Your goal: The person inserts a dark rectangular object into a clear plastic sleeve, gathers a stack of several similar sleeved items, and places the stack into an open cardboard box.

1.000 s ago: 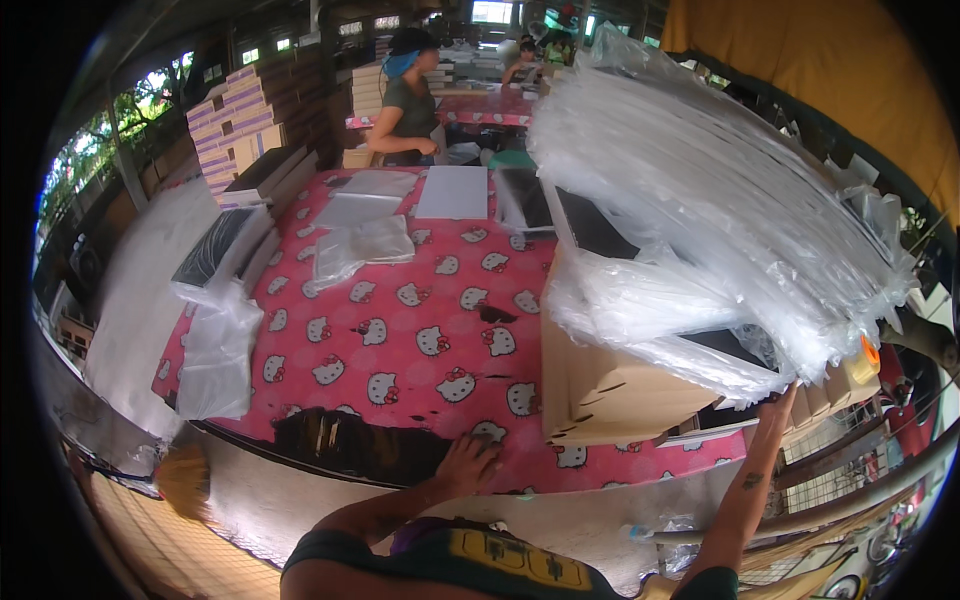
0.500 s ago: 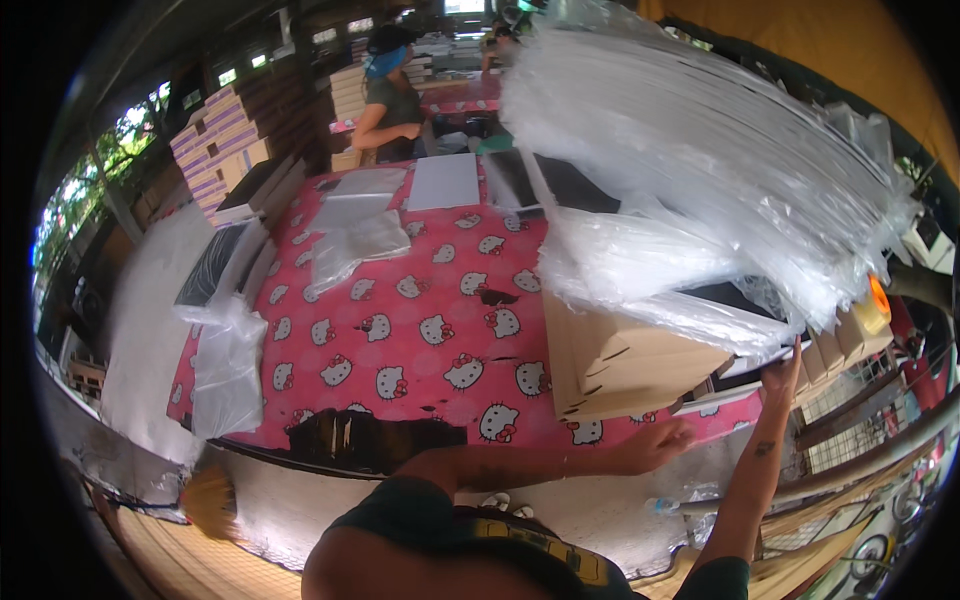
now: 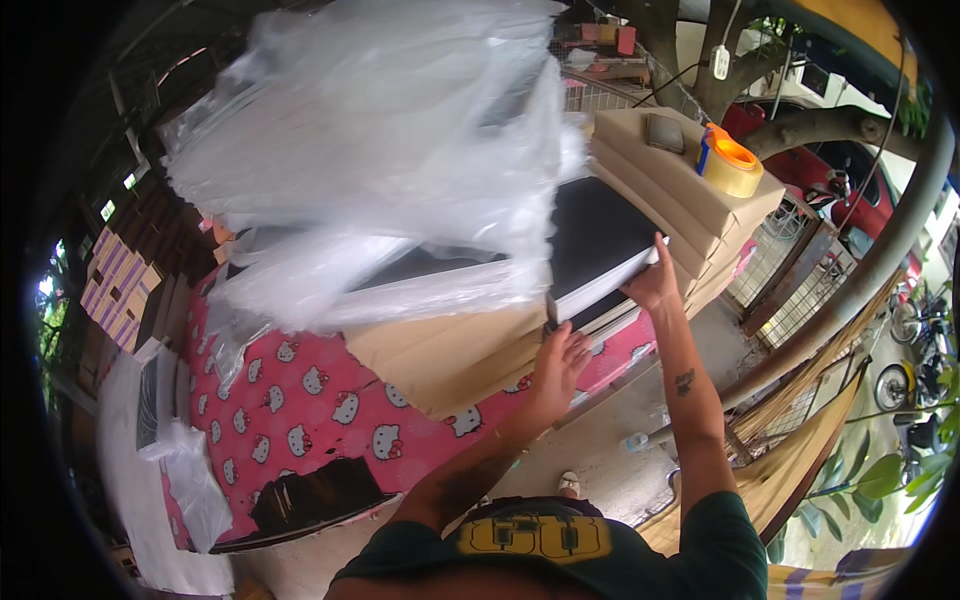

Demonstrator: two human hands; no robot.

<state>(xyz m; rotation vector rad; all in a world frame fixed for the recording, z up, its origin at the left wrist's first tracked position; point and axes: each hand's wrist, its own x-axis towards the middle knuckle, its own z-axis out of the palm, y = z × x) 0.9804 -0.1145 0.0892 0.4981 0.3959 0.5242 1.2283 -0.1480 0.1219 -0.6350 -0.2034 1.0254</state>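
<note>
A flat black panel with a white edge lies at the right end of the table, partly covered on its left by a large heap of clear plastic sleeves. My right hand grips its near right corner, thumb on top and fingers beneath. At the near left corner, beside the plastic, my left hand has its fingers bent in around the edge; they are partly blurred. More panel edges show under the black one. Left of them, a brown cardboard piece sticks out from beneath the sleeves.
A tape dispenser and a small dark flat object rest on stacked brown cardboard packs. The pink patterned table cover has a torn dark patch. Boxes stand far left; a metal pipe runs along the right.
My view has turned right. My left hand has moved up from near the table edge to the panel's corner. The right hand stays at the panel, which now shows more fully.
</note>
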